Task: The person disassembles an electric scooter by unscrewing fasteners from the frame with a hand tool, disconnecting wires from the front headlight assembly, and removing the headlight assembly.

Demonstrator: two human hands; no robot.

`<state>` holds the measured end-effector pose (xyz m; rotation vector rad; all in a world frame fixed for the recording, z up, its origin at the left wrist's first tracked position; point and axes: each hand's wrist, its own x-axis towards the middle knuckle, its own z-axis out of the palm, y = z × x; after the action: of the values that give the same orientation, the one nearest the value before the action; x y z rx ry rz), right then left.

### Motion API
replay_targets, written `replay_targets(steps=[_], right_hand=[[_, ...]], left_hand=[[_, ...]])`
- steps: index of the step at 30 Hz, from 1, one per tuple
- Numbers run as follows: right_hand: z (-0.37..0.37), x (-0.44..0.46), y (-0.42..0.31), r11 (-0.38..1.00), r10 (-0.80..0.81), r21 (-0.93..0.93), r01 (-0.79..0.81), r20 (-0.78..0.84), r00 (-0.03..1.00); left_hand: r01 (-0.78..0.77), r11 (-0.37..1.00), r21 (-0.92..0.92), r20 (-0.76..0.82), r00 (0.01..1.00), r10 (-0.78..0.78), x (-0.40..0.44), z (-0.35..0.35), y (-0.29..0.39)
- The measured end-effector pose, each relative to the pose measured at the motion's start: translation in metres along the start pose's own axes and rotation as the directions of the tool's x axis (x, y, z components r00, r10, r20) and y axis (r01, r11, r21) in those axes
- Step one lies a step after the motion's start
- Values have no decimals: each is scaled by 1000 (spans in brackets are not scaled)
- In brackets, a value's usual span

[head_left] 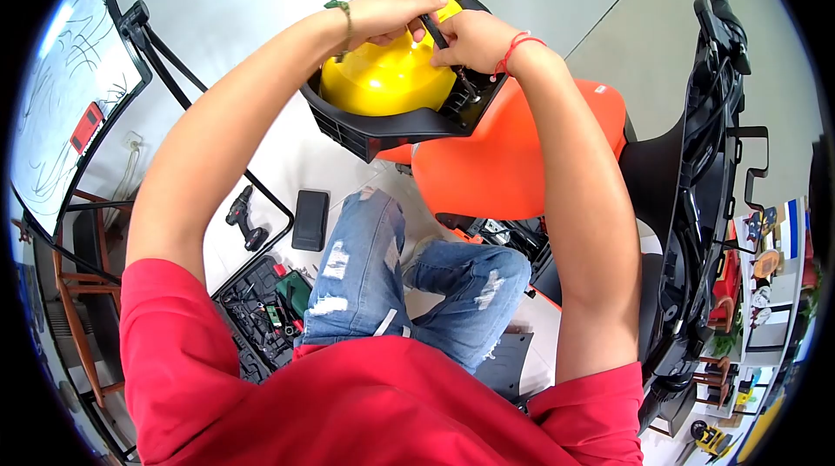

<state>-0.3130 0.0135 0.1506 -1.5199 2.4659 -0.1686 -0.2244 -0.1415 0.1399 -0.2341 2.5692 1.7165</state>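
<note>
While the right hand (pixel 480 38) closes its fingers on a slim black strip (pixel 434 33), the left hand (pixel 391 13) meets its upper end, its hold unclear. The strip lies over a glossy yellow dome (pixel 383 83) seated in a black plastic housing (pixel 383 127). Nearby curves a smooth orange panel (pixel 474 174); farther out, a black cordless drill (pixel 246 218) lies beside a black rectangular case (pixel 310 221).

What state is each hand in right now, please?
Left hand: fingers curled at the slim black piece; grip cannot be told.
Right hand: fingers bent at the same piece; grip cannot be told.
</note>
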Motion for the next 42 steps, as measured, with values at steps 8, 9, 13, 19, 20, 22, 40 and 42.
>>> replay_targets(steps=[8, 9, 13, 19, 20, 22, 40, 42], right_hand=[[-1, -4, -8, 998, 5, 64, -11, 88, 996], [1, -2, -6, 997, -7, 75, 0, 86, 996], [-4, -9, -12, 982, 54, 174, -75, 124, 991], [-1, -5, -10, 994, 79, 64, -85, 80, 994], [3, -2, -5, 994, 80, 64, -85, 81, 993], [10, 4, 6, 998, -49, -48, 44, -98, 994], [1, -5, -10, 993, -24, 113, 16, 71, 997], [4, -2, -6, 997, -80, 17, 80, 28, 996]], left_hand=[[-268, 867, 420, 123, 963, 238, -14, -18, -8], [-269, 867, 420, 122, 963, 240, -14, -18, -11], [-305, 845, 440, 56, 948, 313, -1, -19, -25], [-34, 825, 564, -117, 986, 121, 7, -9, -8], [117, 841, 529, -112, 991, -68, 6, -11, -2], [254, 831, 496, -67, 965, -255, 3, -16, 0], [-35, 832, 554, -94, 990, 104, 17, -16, -7], [191, 900, 391, -49, 981, -187, 13, -15, 2]])
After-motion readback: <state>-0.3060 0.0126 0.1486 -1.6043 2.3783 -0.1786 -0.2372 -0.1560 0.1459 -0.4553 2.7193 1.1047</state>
